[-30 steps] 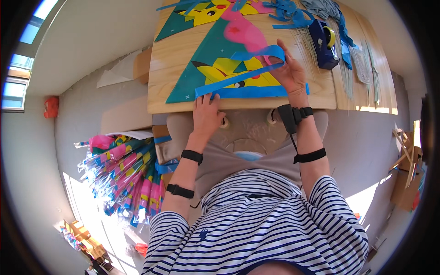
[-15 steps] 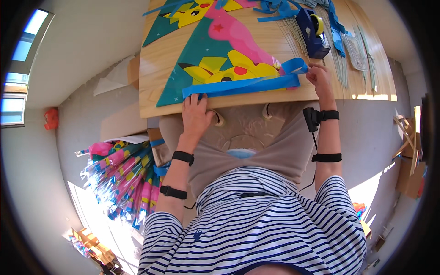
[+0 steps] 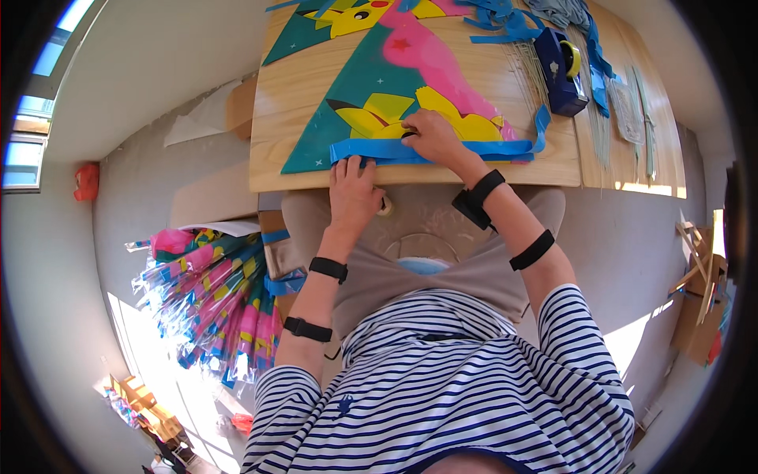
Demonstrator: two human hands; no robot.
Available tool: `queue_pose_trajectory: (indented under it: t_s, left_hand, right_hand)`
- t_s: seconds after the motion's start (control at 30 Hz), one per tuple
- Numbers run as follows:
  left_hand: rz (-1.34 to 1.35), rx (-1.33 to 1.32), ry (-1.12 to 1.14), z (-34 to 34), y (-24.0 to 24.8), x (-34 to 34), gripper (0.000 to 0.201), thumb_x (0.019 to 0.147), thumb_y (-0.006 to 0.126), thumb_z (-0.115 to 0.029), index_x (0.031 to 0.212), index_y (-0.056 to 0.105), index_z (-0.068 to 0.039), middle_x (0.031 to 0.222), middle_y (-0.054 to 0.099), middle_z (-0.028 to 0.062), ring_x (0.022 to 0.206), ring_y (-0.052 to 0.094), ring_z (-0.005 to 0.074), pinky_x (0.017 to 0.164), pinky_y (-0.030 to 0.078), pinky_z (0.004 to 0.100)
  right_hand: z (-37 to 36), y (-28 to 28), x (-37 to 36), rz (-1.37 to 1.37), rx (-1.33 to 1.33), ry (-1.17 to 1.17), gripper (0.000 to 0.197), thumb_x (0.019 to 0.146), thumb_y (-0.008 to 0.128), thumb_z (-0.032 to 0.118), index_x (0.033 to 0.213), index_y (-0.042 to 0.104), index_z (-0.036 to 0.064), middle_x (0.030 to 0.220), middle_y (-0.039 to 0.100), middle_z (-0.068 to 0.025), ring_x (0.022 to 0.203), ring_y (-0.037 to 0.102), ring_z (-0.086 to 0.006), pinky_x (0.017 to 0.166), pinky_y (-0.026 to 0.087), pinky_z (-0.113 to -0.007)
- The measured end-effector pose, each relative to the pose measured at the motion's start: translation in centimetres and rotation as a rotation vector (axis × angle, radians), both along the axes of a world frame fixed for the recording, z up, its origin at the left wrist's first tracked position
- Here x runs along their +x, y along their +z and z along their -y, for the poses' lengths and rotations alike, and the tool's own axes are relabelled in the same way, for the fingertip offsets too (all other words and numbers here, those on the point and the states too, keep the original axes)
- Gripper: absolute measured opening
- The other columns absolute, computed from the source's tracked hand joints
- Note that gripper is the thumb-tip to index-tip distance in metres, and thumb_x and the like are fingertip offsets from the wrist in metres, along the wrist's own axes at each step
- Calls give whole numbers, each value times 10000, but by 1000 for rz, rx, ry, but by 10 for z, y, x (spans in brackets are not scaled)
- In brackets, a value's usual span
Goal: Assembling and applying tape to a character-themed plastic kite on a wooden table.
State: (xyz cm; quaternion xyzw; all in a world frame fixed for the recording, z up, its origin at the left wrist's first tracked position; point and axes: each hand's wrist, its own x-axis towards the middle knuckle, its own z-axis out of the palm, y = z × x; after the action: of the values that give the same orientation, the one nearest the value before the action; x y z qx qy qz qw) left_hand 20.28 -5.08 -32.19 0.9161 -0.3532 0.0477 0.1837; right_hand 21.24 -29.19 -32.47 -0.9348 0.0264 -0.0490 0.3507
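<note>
A blue ribbon strip point(image 3: 505, 148) lies along the near edge of a triangular printed sheet point(image 3: 316, 142) in green, pink and yellow, on the wooden table. My left hand point(image 3: 354, 193) rests its fingertips on the ribbon's left end by the table edge; its fingers are stretched out and the thumb stands apart. Over the middle of the strip reaches my right hand point(image 3: 437, 142), fingers loosely bent above the yellow figure, holding nothing that I can make out. To the right, the ribbon's other end curls up loose past the sheet's corner.
A dark blue tape dispenser point(image 3: 562, 75) stands at the right, beside thin rods point(image 3: 530, 71) and a clear plastic box point(image 3: 627, 114). More blue ribbon point(image 3: 505, 20) lies behind. A second printed sheet point(image 3: 304, 35) is at the far left. Wrapped colourful bundles point(image 3: 213, 292) lie left of my legs.
My right hand has let go of the ribbon's right end and moved left to its middle. The strip now lies flatter along the sheet. My left hand stays at the left end.
</note>
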Motion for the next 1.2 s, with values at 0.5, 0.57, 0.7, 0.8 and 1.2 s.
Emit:
queue_pose_trajectory:
  t_s: [0.5,0.57,0.7,0.8,1.2]
  left_hand:
    - [23,-35,46,1,-4,-6,592,698,841,-166,1248,666,-37,1314,544,187,1253,502,424,1124,387,555]
    - [26,-32,46,3,-3,-6,607,700,839,-166,1263,659,-31,1314,546,188,1251,503,425,1122,389,552]
    - [45,-26,58,1,-5,-6,634,702,837,-173,1289,647,-23,1323,549,188,1246,507,423,1118,392,545]
    - [39,-24,53,0,-5,-6,635,707,832,-176,1294,645,-23,1332,550,186,1240,512,419,1113,398,542]
    - [45,2,44,2,-4,-6,657,703,837,-160,1313,633,-25,1333,554,188,1240,522,419,1117,411,524]
  right_hand:
    - [-26,-1,24,-177,-84,154,251,717,857,218,847,705,67,862,717,-132,908,684,-325,765,509,-471]
    - [-20,-7,28,-131,-57,156,190,743,825,201,822,702,80,888,728,-129,932,686,-351,767,523,-486]
    - [-19,5,28,-79,13,134,154,774,784,165,833,692,57,905,724,-165,900,683,-387,753,533,-475]
    - [-18,17,27,-79,131,106,157,790,772,144,852,681,32,899,715,-189,868,679,-405,745,526,-475]
    - [-1,8,-10,166,-143,134,198,854,742,128,984,608,62,851,696,-179,829,675,-407,712,513,-492]
